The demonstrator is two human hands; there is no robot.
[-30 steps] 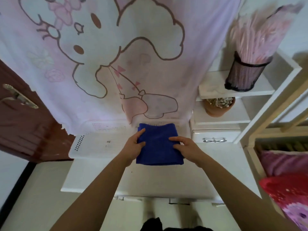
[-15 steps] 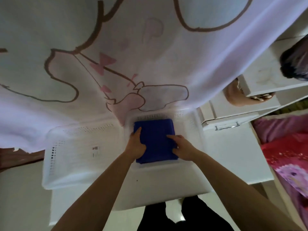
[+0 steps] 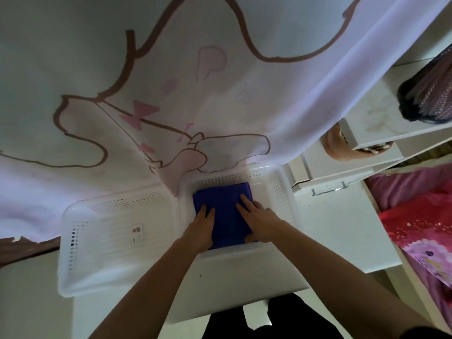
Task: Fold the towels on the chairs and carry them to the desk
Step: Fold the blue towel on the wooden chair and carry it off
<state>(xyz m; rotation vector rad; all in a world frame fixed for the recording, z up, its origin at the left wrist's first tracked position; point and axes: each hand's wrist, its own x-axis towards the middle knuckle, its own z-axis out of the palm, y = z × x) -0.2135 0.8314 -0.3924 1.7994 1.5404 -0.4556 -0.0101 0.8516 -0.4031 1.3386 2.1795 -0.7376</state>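
- We find one label: a small white sticker [image 3: 137, 234] on the floor of the white perforated basket [image 3: 73, 243], left of centre in the lower half of the frame.
- It shows a reddish patch at its top and fine dark print below. The print is too small for us to read.
- No other text, brand or number is legible to us anywhere in the frame.

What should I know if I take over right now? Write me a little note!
Left hand: flat on the blue towel, fingers straight.
Right hand: flat on it too.
Towel: folded, lying in the right-side white basket on the desk.
Done: this towel is folded and delivered.
To do: lift both hands off; chairs are out of view, so check them for more towels.
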